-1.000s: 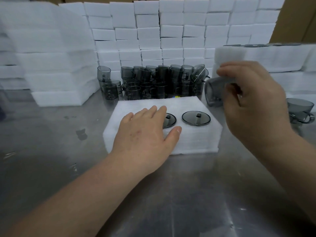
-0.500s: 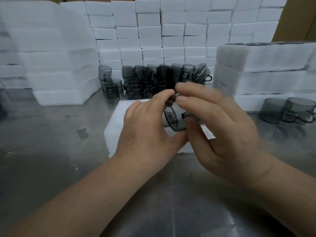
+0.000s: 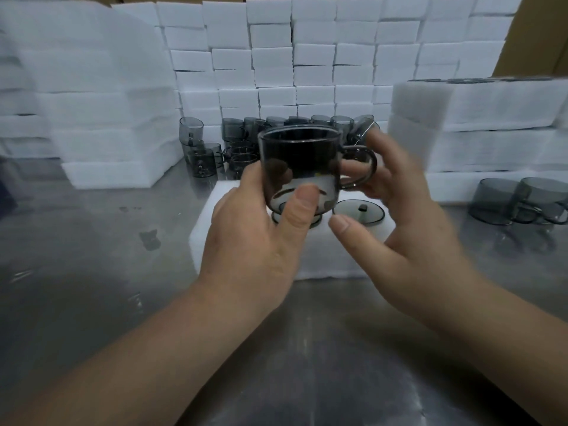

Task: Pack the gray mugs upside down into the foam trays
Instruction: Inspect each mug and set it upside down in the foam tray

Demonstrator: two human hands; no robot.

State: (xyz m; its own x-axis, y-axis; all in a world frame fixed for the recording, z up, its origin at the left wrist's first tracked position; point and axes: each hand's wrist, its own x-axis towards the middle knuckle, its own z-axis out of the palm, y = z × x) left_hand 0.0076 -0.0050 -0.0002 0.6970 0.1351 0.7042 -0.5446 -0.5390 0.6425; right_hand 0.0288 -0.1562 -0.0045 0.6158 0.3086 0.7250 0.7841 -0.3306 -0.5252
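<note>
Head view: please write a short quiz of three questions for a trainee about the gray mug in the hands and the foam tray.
1. True or false: the transparent gray glass mug held by the left hand is upside down.
2. Its handle points toward: A the right hand; B the left forearm; C the ceiling.
3. How many packed mugs already sit upside down in the white foam tray?
Key: 1 false, its rim is up; 2 A; 3 two.

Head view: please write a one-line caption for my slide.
Left hand grips an upright gray mug, right hand at its handle, above a foam tray holding two inverted mugs.
</note>
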